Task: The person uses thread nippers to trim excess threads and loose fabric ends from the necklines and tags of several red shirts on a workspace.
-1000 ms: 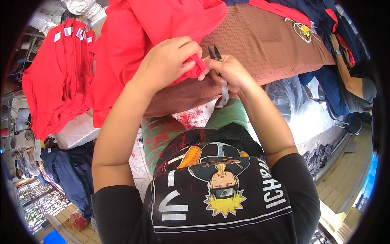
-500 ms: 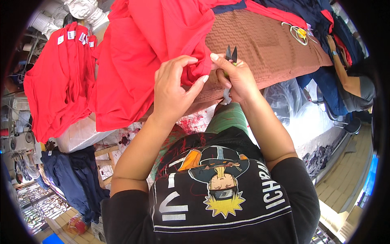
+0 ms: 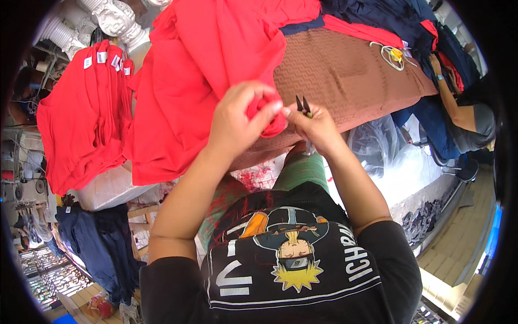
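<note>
In the head view, a fold of the red garment [image 3: 205,81] is pinched between the thumb and fingers of the left hand [image 3: 240,121], just above the brown textured cloth [image 3: 345,75] on which the garment is spread; small thread snips [image 3: 303,105] are gripped in the clenched right hand [image 3: 318,127], blades pointed up and touching the pinched fold; since a second ago the garment has been drawn further over the brown cloth and the hands lifted toward the camera, so a fresh part of the seam is judged to be under trimming; more red garments [image 3: 81,119] are hung at the left; another person's arm [image 3: 458,108] is seen at the right edge.
</note>
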{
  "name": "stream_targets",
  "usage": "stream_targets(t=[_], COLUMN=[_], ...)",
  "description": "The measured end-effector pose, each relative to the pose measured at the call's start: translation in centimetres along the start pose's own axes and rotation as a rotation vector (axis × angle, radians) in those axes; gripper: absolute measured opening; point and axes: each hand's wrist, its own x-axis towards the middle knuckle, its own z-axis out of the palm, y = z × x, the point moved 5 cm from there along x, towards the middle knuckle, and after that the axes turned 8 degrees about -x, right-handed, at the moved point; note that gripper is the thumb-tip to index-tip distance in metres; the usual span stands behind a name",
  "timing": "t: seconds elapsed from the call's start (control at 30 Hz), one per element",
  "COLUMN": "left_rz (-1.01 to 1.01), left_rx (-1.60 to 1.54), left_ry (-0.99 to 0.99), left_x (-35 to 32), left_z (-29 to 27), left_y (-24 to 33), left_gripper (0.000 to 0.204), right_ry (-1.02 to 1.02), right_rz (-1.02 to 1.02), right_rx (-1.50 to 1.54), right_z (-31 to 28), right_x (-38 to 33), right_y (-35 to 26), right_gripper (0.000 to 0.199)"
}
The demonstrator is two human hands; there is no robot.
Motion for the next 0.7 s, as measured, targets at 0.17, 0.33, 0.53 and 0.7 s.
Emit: stream_targets(t=[0.17, 0.33, 0.53, 0.7], left_rz=[0.043, -0.394, -0.252, 0.033], left_rx=[0.337, -0.367, -0.609, -0.026], left_ry=[0.107, -0.272, -0.301, -0.378], left_x=[9.6, 11.7, 10.2, 10.6], left_z=[3.0, 4.8, -0.4, -4.1], left_y=[-5.8, -10.9, -0.8, 4.4], left_gripper=[0.038, 0.049, 0.036, 0.038], right_ry=[-0.109, -0.114, -0.003, 0.252], right_rz=[-0.034, -0.104, -0.016, -0.220], right_rx=[-0.134, -0.329, 0.107, 0.350], right_z=[1.2, 0.1, -1.3, -1.4], right_x=[-0.6, -1.0, 1.1, 2.9], right_y=[0.3, -0.6, -5.3, -10.4], right_gripper=[0.016, 0.021, 0.023, 0.028])
